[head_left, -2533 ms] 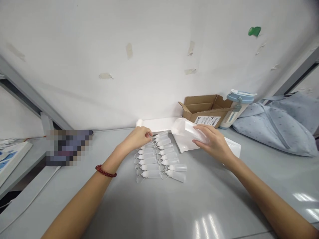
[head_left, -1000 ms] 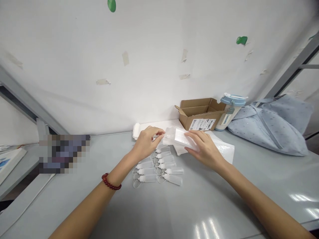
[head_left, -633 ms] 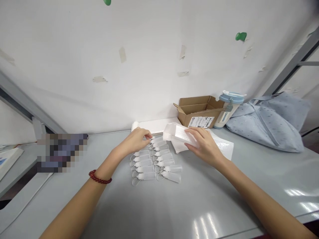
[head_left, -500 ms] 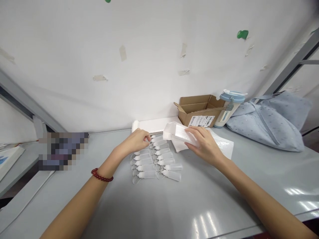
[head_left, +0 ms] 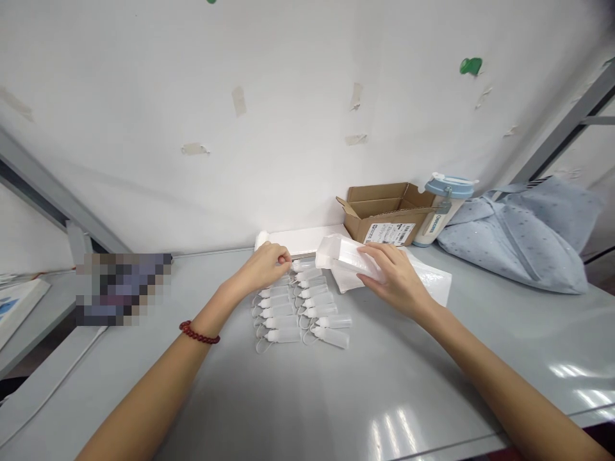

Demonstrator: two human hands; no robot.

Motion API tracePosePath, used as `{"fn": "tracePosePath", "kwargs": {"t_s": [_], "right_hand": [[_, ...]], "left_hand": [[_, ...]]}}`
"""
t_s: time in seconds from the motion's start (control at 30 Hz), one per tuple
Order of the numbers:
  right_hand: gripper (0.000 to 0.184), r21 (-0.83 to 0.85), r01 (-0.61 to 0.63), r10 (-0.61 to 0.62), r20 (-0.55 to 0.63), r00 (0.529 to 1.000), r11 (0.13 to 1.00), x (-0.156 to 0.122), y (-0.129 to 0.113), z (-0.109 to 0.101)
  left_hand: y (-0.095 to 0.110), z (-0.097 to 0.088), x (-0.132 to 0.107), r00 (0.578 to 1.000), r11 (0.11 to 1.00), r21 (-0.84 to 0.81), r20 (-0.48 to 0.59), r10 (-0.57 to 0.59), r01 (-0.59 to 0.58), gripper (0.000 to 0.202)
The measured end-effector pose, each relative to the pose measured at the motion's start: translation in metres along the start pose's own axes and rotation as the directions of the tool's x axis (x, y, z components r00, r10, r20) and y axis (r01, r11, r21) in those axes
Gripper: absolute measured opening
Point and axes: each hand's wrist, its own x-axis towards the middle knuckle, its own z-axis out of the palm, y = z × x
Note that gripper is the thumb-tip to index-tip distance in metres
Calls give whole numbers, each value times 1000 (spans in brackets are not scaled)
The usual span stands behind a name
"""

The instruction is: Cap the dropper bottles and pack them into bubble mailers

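Observation:
Several small translucent dropper bottles [head_left: 298, 310] lie in two neat columns on the grey table [head_left: 307, 397]. My left hand [head_left: 262, 269], fingers pinched together, rests at the far end of the left column and pinches a small bottle there. My right hand [head_left: 393, 276] grips a clear plastic bag [head_left: 342, 254] with its open end turned toward the bottles. A white plastic sheet [head_left: 435, 283] lies under that bag.
An open cardboard box [head_left: 384, 214] and a blue-lidded cup [head_left: 444, 206] stand against the white wall. A pale blue fabric bag [head_left: 523, 234] lies at the right. A long white box [head_left: 302, 239] sits behind the bottles. A blurred dark object [head_left: 122, 288] is at the left.
One second ago my left hand was at the bag's mouth; it has since moved down and left to the far end of the bottle rows. My right hand stays on the bag.

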Motion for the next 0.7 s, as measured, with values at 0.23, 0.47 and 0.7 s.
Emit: {"fn": "tracePosePath", "kwargs": {"t_s": [0.23,0.47,0.7], "right_hand": [[36,-5,-8,8,13,1000,1000,0,-1,0],[37,-13,-18,18,43,999,1000,0,0,0],[39,16,17,-17,17,1000,1000,0,-5,0]], "left_hand": [[2,-9,3,983,999,-30,-183,-34,29,18],[17,-17,-3,957,997,-82,-289,-12,-12,16],[38,4,-6,968,979,-172,-244,64,-108,13]]}}
